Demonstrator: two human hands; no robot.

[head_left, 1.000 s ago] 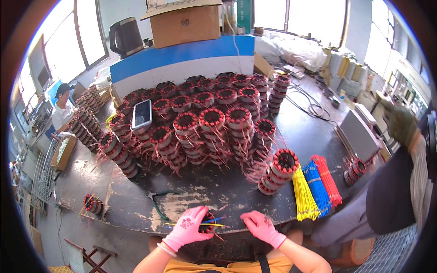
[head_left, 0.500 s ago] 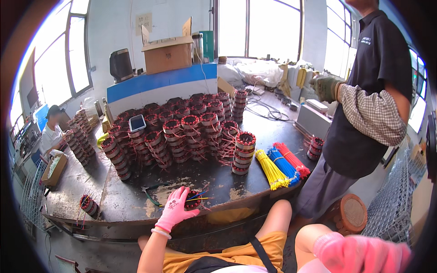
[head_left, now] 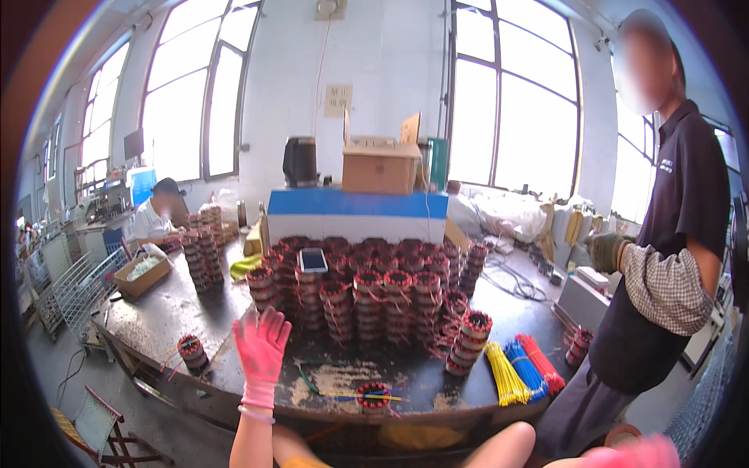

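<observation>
My left hand (head_left: pixel 263 347), in a pink glove, is raised over the front of the dark table (head_left: pixel 257 394). Its fingers are spread and hold nothing. To its right, near the front edge, sits a motor stator (head_left: pixel 374 398) with red windings; yellow and blue wires lie across its top. A green-handled tool (head_left: pixel 309 381), perhaps pliers, lies left of that stator. At the lower right edge my right hand (head_left: pixel 636 454), also pink-gloved, is smeared by motion and partly cut off. Another stator stack (head_left: pixel 192 355) with loose wires stands left of my left hand.
Stacked stators (head_left: pixel 367 304) fill the table's middle, a phone (head_left: pixel 312 260) on top. At right lie yellow (head_left: pixel 507 376), blue (head_left: pixel 525 368) and red wire bundles (head_left: pixel 540 363). A person (head_left: pixel 663 257) stands right; another (head_left: pixel 152 222) sits far left near an open carton (head_left: pixel 143 271).
My left hand has let go of the stator and moved left and up from it, fingers spread. My right hand has dropped toward the lower edge. The view has tilted up and turned left.
</observation>
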